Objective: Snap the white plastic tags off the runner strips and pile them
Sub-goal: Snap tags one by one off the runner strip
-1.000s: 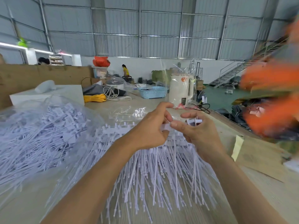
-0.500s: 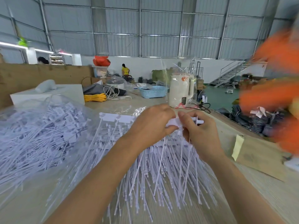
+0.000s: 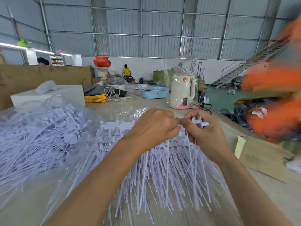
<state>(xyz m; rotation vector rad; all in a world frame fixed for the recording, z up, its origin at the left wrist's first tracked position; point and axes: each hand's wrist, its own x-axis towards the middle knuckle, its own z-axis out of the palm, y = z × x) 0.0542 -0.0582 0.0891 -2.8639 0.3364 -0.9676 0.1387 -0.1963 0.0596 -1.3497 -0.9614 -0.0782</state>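
Head view. We see both hands raised together over the tabletop [image 3: 268,201], knuckles nearly touching. The left hand [image 3: 153,128] has its fingers curled round the end of a runner strip [image 3: 117,125], pinching it where it meets the right hand. The right hand [image 3: 205,134] is curled too, clamped on the snapped-off end piece of the strip [image 3: 199,122], which juts up and right from between thumb and forefinger. We cannot tell whether a single tag is already free between the two grips; the contact point is hidden by the fingers.

Against the frame half a second ago: the hands have closed in slightly and sit a little higher over the fan of tag tails [image 3: 162,173]; the strip's visible row of heads now shows only left of the left hand. A second ago the hands were lower and a small gap showed between them.

The loose tags lie in a large pile [image 3: 40,136] on the left of the tabletop, partly under clear plastic film; its place matches the earlier frames. Beyond the hands stand a white kettle [image 3: 181,93] wrapped in clear plastic and a blue basket [image 3: 154,92]. A blurred orange mass [image 3: 273,101] fills the right edge, its shape changed from before.
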